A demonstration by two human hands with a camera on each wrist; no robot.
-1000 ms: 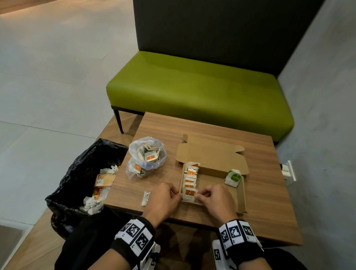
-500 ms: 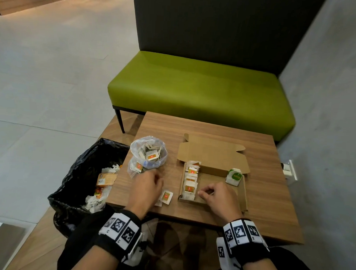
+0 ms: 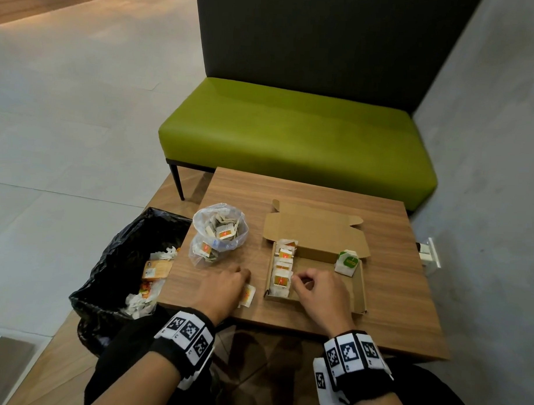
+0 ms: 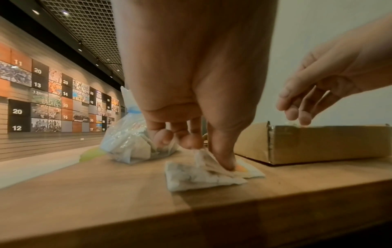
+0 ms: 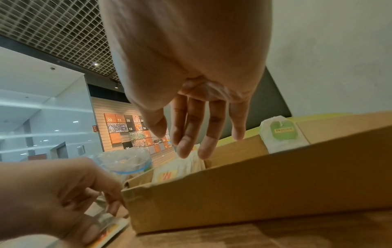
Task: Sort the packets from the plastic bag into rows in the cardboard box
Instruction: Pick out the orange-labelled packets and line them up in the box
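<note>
**Left hand on a loose packet, right hand over the orange row**

Nearest to us, on the near left part of the table [image 3: 407, 313], our left hand [image 3: 220, 288] lies over an orange-marked packet [image 3: 248, 295] just left of the cardboard box [image 3: 359, 296]. The head view shows only the back of that hand; the left wrist view shows what it hides, the thumb pressing the packet [image 4: 212, 174] against the wood with the fingers curled above, pinching it.

Our right hand [image 3: 320, 290] hangs over the box's near left part. From above its fingers look bent; the right wrist view shows the fingers [image 5: 186, 134] long and loose, spread a little, tips just above the row of orange packets [image 3: 283, 269] along the box's left wall, holding nothing.

Farther right in the box, a green packet [image 3: 347, 262] leans at the far wall; only the right wrist view makes its label legible.

Far left, the plastic bag [image 3: 219, 231] holds more packets. A black bin bag [image 3: 115, 266] sits left of the table, and a green bench [image 3: 292, 136] stands beyond.
</note>
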